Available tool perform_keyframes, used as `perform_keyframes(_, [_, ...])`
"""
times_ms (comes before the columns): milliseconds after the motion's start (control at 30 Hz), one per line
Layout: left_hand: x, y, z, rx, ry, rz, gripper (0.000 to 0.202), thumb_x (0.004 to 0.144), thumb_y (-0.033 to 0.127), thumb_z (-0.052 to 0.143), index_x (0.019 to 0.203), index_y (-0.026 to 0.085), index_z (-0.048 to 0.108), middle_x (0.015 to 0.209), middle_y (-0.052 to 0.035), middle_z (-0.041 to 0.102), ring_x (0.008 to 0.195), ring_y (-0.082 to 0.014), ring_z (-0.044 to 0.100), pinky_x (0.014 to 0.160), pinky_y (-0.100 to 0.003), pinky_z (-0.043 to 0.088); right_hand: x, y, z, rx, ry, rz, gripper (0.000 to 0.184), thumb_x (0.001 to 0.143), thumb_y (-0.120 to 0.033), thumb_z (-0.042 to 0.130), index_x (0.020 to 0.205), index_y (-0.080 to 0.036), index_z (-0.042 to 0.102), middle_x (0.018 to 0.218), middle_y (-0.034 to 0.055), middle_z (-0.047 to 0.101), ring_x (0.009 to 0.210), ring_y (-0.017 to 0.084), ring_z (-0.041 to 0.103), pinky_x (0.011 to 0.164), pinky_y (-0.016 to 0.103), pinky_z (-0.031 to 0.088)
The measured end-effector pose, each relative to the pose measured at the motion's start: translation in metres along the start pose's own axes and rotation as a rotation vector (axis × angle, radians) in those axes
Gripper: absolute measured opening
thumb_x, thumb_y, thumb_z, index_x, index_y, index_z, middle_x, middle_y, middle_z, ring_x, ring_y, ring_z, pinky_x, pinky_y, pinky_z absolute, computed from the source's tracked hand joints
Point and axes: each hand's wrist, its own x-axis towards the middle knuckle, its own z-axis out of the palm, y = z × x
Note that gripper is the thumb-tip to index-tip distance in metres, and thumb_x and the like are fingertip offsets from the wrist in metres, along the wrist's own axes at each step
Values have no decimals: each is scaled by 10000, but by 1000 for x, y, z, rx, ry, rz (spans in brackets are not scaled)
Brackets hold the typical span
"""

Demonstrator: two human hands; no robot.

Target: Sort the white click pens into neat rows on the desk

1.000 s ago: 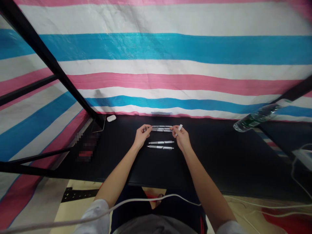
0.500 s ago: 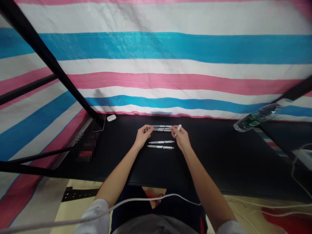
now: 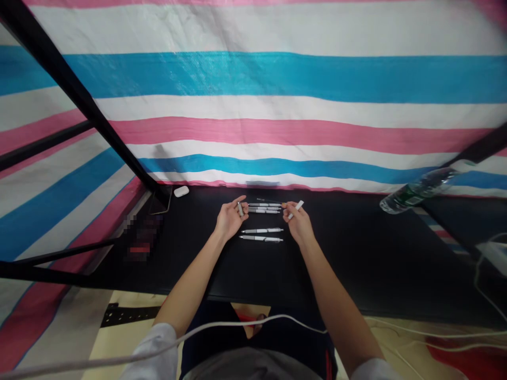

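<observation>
On the black table [image 3: 356,253] lie several white pens in a row between my hands. My left hand [image 3: 229,219] is closed on a short silver-white pen part [image 3: 240,209] held upright. My right hand [image 3: 298,221] pinches another white pen piece [image 3: 296,209], with a thin dark refill [image 3: 269,201] reaching left from its fingertips. Two pens [image 3: 264,208] lie just beyond my fingers. Two more pens [image 3: 261,235] lie nearer to me, between my wrists.
A small white case [image 3: 181,191] lies at the table's back left beside a black frame post [image 3: 79,100]. A clear water bottle [image 3: 423,189] lies at the right. A striped tarp [image 3: 277,105] backs the table. White cables [image 3: 237,324] cross my lap.
My hands have drawn apart. The pen they held together is now in two pieces, one in each hand, with a thin refill showing between them.
</observation>
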Motion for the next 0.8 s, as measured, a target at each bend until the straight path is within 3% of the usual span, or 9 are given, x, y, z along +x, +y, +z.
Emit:
perform_keyframes(233, [1, -5, -1, 81, 67, 57, 240, 747, 193, 664, 981, 140, 666, 900, -65, 630, 776, -126, 599, 667, -233, 487, 1, 0, -2, 41, 16, 13, 317, 565, -324, 839, 774, -200, 636, 769, 25, 687, 575, 94, 501, 440, 211, 331])
perform_keyframes(333, [2, -7, -2, 114, 60, 101, 248, 737, 206, 733, 968, 154, 660, 860, -35, 625, 843, -135, 625, 837, -309, 517, 1, 0, -2, 25, 9, 16, 311, 583, -332, 831, 783, -199, 633, 780, 29, 690, 578, 98, 511, 439, 216, 333])
perform_keyframes(433, [4, -8, -7, 90, 72, 145, 270, 734, 226, 762, 972, 166, 651, 748, 15, 598, 796, -111, 632, 950, -374, 498, 1, 0, -2, 19, 7, 12, 309, 590, -333, 828, 785, -199, 629, 788, 30, 691, 581, 99, 517, 439, 216, 335])
perform_keyframes(800, [9, -9, -13, 78, 165, 199, 266, 672, 172, 807, 908, 127, 691, 712, -14, 679, 769, -121, 671, 953, -357, 505, 0, 0, 0, -6, -5, 9, 304, 587, -339, 837, 773, -202, 639, 770, 36, 698, 580, 102, 507, 440, 215, 333])
